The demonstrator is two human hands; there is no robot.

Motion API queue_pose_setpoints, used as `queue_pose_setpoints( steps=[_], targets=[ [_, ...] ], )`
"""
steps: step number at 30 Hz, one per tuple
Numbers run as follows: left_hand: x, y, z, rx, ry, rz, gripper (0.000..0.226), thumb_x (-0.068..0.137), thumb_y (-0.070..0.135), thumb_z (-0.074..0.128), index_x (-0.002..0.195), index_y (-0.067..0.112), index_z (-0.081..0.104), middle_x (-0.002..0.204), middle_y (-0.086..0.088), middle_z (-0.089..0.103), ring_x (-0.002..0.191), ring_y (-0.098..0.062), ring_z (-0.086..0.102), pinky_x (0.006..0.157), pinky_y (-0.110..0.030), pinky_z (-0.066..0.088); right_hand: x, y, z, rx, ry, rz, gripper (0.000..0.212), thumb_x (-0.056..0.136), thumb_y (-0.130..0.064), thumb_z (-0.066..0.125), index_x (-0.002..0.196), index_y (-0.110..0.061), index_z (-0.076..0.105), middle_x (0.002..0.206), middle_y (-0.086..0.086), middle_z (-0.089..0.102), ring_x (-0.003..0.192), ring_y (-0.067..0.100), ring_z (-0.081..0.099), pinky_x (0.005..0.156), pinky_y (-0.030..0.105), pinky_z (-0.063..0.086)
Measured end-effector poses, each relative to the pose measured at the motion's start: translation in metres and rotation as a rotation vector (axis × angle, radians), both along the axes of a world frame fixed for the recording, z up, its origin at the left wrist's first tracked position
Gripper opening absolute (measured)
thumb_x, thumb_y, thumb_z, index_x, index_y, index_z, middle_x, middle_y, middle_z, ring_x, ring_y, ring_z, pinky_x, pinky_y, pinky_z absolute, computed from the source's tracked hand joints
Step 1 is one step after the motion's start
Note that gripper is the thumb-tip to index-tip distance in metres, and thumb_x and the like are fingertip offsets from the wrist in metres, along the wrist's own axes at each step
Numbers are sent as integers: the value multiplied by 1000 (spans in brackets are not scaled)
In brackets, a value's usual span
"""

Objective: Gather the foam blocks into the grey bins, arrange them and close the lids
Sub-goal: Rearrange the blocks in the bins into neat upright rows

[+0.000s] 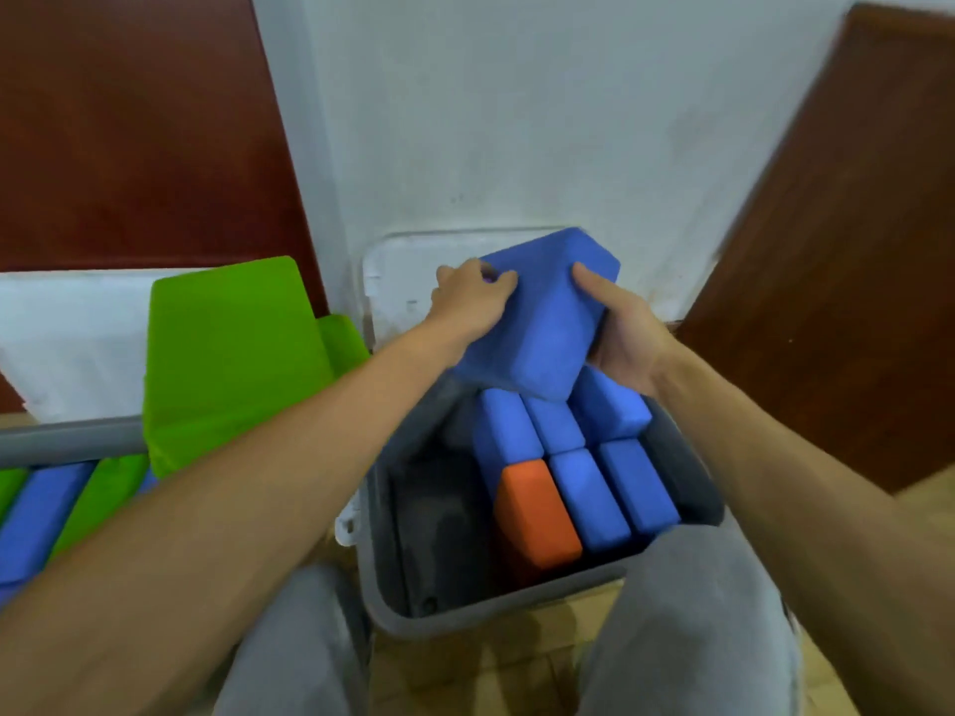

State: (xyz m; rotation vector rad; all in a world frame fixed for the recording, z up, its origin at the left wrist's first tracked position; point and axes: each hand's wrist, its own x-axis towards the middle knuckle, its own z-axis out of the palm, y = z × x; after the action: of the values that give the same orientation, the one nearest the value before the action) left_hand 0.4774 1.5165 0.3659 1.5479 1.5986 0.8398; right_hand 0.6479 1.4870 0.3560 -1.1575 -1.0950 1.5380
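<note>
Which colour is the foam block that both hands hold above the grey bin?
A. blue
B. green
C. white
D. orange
A: the left hand and the right hand grip a blue block over the grey bin.

Tan wood floor (542, 664) down low. Holds up an open grey bin (465, 625) right in the middle, close to the white wall (517, 121). Holds up a second grey bin (67, 439) just beside it on the left, and a dark brown board (827, 302) on the right, tilted.
</note>
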Motion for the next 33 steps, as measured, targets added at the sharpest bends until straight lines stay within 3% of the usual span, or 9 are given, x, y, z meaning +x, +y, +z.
queue_pose_setpoints(
  steps=[2,5,9,13,17,20,25,29,33],
  targets=[
    [2,-7,-18,-46,-81,-31,27,94,29,49,113,12,59,120,-10,58,100,-24,58,82,-32,48,3,-7,-14,-29,-174,-6,69,75,-62,67,126,-16,59,121,7,67,116,26,61,97,44,50],
    [3,-31,-38,-243,-225,-75,33,96,43,46,113,16,55,112,-4,61,99,-21,61,88,-43,54,-1,-16,-30,-26,-316,-145,62,81,-61,62,121,-15,49,107,-1,68,95,14,68,68,30,54],
    [-7,-56,-61,-330,-332,-60,47,84,64,55,107,23,55,109,7,61,101,-16,60,87,-41,53,-10,-20,-49,-26,-448,-155,51,83,-63,58,102,-17,48,96,-3,63,86,13,65,58,29,50],
    [-22,-73,-94,-423,-311,-55,78,70,68,67,127,18,46,125,2,57,107,-21,60,80,-46,58,-24,-26,-64,-4,-671,-68,47,89,-59,52,99,-13,55,84,-1,60,69,13,61,45,22,45],
    [-35,-83,-130,-461,-362,3,69,81,46,68,138,28,31,119,-1,61,95,-27,67,73,-41,60,-32,-33,-84,-148,-664,178,34,95,-41,53,118,-16,51,92,2,56,64,14,59,51,27,50],
    [-42,-93,-149,-463,-344,-69,74,86,34,65,143,48,20,120,2,62,96,-21,67,62,-29,56,-29,-36,-106,-250,-618,327,45,92,-31,61,130,-26,36,100,7,58,67,21,64,61,37,56],
    [-37,-101,-186,-566,-296,-80,57,87,33,67,136,34,38,126,-6,58,97,-21,64,67,-35,59,-28,-33,-151,-112,-981,520,58,88,-25,67,139,-19,39,123,11,58,98,27,61,93,46,51],
    [-28,-101,-205,-510,-199,-40,59,87,33,67,136,27,35,120,-4,58,86,-15,63,50,-19,50,-33,-30,-169,-63,-1020,526,57,88,-26,67,139,-17,42,124,11,59,103,30,60,91,44,51],
    [-22,-94,-222,-536,-194,-15,59,86,30,67,136,27,36,120,-5,60,94,-22,66,64,-35,59,-25,-24,-184,-35,-1034,527,61,88,-25,69,141,-15,42,125,11,58,108,29,60,91,39,50]
  ],
)
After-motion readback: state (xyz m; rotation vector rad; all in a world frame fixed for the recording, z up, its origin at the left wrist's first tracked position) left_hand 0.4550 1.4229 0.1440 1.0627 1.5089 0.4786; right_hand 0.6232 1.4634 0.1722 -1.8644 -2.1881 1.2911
